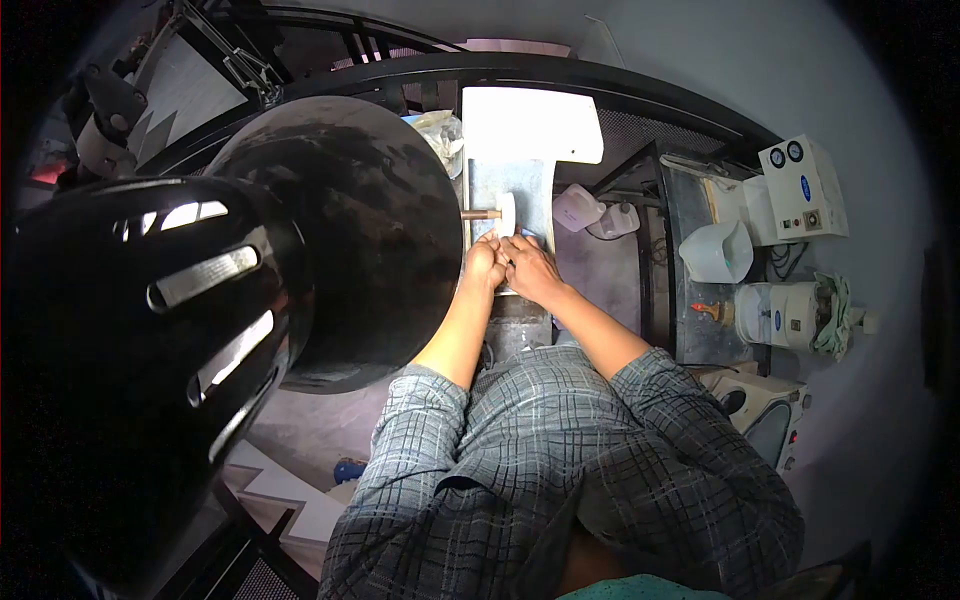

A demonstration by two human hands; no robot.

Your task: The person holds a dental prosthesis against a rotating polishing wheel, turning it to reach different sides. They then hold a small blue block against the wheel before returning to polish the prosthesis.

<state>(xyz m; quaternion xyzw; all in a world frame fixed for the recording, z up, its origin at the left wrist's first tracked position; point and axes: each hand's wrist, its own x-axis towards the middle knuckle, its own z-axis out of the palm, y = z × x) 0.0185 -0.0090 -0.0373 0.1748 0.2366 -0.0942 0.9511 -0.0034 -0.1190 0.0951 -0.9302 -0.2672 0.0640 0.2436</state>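
A white disc-shaped wheel point(507, 214) sits on a copper-coloured shaft point(481, 215) that enters from the left, above a grey tray point(538, 180). My left hand point(483, 262) is closed just below the wheel, fingertips pinched together. Beside it, my right hand point(532, 270) is closed too, its fingers meeting those of the left at the wheel's near edge. Whatever the fingertips hold is hidden or too small to name. A dark spot, perhaps a ring, shows on a right finger.
A large black lamp shade point(350, 240) fills the left side, close to my left forearm. A white hood point(530, 120) covers the tray's back. To the right are two plastic jugs point(590, 212) and a bench point(705, 300) with a white tub point(718, 252), an orange-handled brush point(708, 310) and a gauge box point(803, 190).
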